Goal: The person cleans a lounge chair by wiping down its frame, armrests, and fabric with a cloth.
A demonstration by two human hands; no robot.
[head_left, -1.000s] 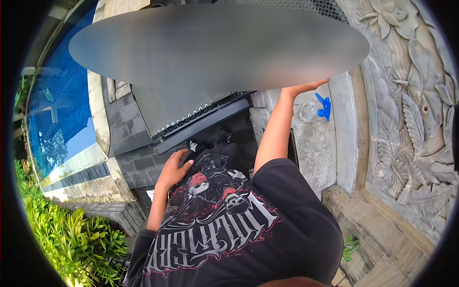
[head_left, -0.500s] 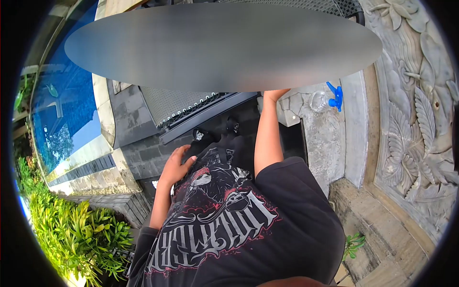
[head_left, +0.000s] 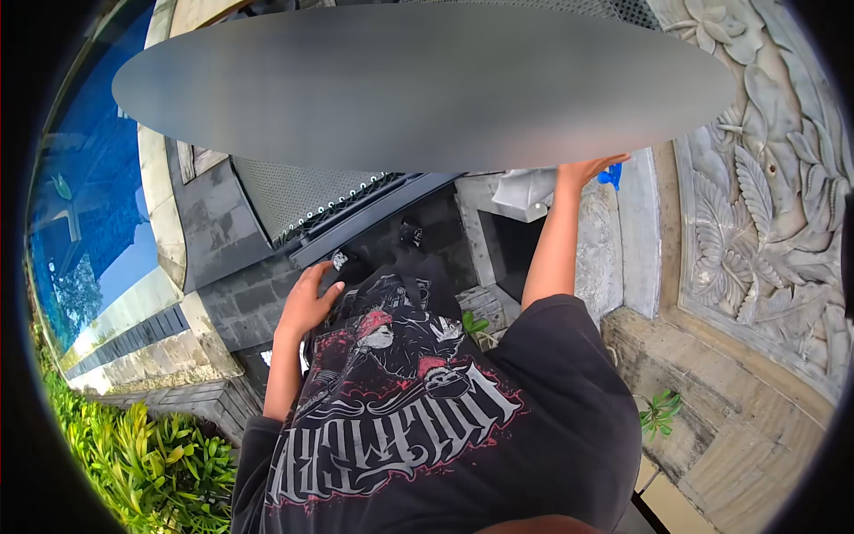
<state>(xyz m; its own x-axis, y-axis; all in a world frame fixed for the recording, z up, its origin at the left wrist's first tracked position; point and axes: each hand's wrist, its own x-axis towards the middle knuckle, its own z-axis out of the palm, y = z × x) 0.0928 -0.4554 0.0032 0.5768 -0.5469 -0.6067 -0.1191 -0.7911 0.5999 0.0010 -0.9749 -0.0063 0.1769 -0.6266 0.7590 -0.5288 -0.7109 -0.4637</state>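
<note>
Fingers (head_left: 313, 274) spread loosely on the open left hand (head_left: 307, 304) near the shirt (head_left: 463, 445); the right hand (head_left: 585, 167), partly blurred, overlaps the spray bottle (head_left: 610, 180) at the stone ledge (head_left: 598, 258), only its blue top (head_left: 614, 174) showing, so whether it grips cannot be told. The bottle is probably light, slippery plastic, best held below that top.

A rough grey stone counter (head_left: 598, 258), its top mottled and weathered, carries a spray bottle (head_left: 610, 175), seen only by its blue head, the rest hidden behind the right of the person's two hands (head_left: 583, 169). A paler band runs along the counter's right side. At left, a grey angular piece (head_left: 525, 191), cloth or stone unclear, juts over a dark opening (head_left: 511, 254).
</note>
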